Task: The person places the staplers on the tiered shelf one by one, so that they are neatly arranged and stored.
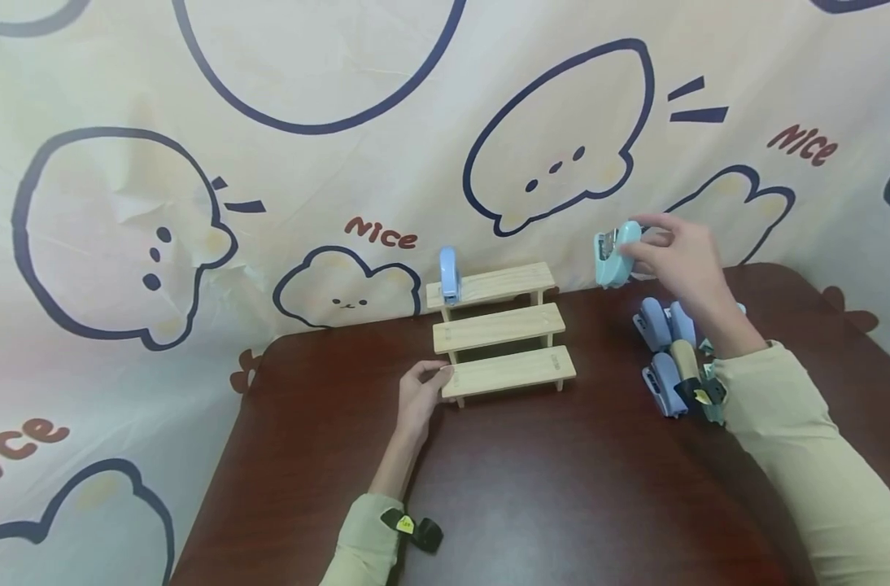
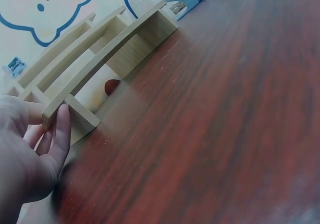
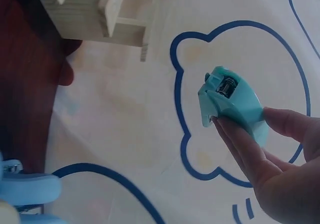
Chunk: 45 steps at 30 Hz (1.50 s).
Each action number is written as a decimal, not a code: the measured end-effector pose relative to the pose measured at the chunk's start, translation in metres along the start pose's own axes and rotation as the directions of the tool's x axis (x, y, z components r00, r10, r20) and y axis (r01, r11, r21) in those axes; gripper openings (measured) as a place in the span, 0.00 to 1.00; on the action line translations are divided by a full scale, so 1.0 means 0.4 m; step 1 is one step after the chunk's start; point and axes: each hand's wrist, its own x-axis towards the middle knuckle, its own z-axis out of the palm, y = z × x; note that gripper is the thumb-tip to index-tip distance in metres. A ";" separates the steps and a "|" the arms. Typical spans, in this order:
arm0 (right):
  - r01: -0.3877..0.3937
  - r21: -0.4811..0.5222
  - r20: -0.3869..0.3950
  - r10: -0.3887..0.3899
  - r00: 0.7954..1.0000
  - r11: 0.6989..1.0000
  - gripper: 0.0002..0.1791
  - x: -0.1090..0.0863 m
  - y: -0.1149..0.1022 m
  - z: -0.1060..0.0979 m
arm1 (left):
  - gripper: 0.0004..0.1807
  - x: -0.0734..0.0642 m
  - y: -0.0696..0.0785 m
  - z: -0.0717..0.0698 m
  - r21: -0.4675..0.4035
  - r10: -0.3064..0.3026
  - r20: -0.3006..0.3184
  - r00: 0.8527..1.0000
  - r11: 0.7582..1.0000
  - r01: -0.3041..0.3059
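Observation:
A three-step wooden display stand (image 1: 511, 371) rests on the table against the printed cloth. My left hand (image 1: 416, 403) grips the left end of its lowest step; in the left wrist view, fingers (image 2: 61, 134) curl around the board's end (image 2: 90, 69). Up in the air to the right of the stand, my right hand (image 1: 685, 262) pinches a mint-green stapler (image 1: 616, 255) between thumb and fingers. The right wrist view shows this stapler (image 3: 242, 103) tilted, its metal part visible. On the top step's left end stands a light blue stapler (image 1: 449, 275).
Right of the stand, a cluster of staplers lies on the dark wooden table (image 1: 547, 480): several blue ones (image 1: 663, 382), a beige one (image 1: 684, 360) and green ones partly hidden under my right forearm. Behind hangs a cloth (image 1: 342, 179) with cartoon outlines.

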 end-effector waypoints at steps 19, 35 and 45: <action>0.017 0.107 0.027 -0.020 0.999 0.994 0.32 0.042 -0.081 0.029 | 0.14 -0.001 -0.001 -0.003 0.004 -0.019 0.005 1.000 1.000 0.019; 0.050 0.129 0.070 -0.060 0.996 0.990 0.33 0.053 -0.116 0.077 | 0.14 -0.006 0.003 0.000 -0.025 -0.005 0.016 1.000 1.000 0.005; 0.053 0.147 0.102 -0.068 0.992 0.988 0.29 0.070 -0.127 0.134 | 0.13 -0.002 -0.001 -0.005 -0.024 -0.011 0.012 1.000 1.000 0.011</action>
